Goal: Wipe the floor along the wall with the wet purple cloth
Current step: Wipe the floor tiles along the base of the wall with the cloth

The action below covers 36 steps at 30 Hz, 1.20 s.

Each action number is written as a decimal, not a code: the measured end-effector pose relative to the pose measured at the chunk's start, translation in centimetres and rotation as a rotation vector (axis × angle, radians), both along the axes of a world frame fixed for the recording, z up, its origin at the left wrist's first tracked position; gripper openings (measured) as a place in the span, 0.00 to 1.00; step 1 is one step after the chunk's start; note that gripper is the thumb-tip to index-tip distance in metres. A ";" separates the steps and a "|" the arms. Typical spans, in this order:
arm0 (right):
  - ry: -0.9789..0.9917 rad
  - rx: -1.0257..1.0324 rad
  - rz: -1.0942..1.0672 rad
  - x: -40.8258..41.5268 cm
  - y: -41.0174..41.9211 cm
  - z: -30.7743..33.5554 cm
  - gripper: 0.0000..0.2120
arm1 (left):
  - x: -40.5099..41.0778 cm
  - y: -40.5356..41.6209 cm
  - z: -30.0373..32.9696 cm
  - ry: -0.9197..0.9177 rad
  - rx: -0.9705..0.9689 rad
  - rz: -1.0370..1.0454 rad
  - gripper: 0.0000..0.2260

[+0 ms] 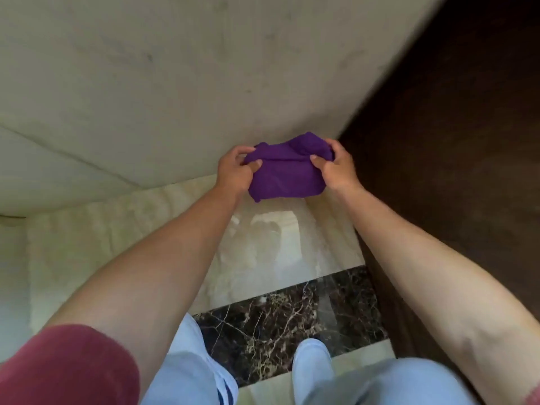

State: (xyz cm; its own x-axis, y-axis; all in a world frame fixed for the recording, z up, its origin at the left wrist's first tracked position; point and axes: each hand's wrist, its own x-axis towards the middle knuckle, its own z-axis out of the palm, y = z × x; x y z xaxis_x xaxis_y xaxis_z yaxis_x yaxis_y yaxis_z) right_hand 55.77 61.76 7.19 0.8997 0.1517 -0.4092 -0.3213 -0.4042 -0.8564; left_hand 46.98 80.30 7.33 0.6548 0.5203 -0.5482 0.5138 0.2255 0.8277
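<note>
The purple cloth (285, 173) is bunched and held up in the air in front of me, over the line where the beige wall (175, 83) meets the floor (122, 235). My left hand (235, 169) grips its left end and my right hand (336, 166) grips its right end, thumbs on top. The cloth hangs a little below my hands and does not touch the floor. The floor is glossy cream marble.
A dark brown wooden panel (453, 141) rises at the right, meeting the wall just behind the cloth. A dark veined marble strip (277, 311) crosses the floor near my feet. My light blue shoe (312, 366) and light trousers show at the bottom.
</note>
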 end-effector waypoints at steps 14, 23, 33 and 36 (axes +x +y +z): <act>-0.126 -0.328 -0.061 3.4 0.5 -12.9 0.20 | 3.2 -0.3 -14.7 0.204 0.246 -0.022 0.15; -0.497 -0.826 0.462 -4.9 4.8 -12.4 0.37 | -3.8 2.4 -12.8 0.388 0.626 -0.141 0.17; -0.366 -1.080 0.492 0.4 1.9 -13.8 0.40 | -15.5 5.3 -8.7 0.698 0.687 -0.522 0.27; -0.386 -1.016 0.435 -1.3 3.6 -12.7 0.41 | -17.3 7.0 -6.8 0.695 0.764 -0.595 0.30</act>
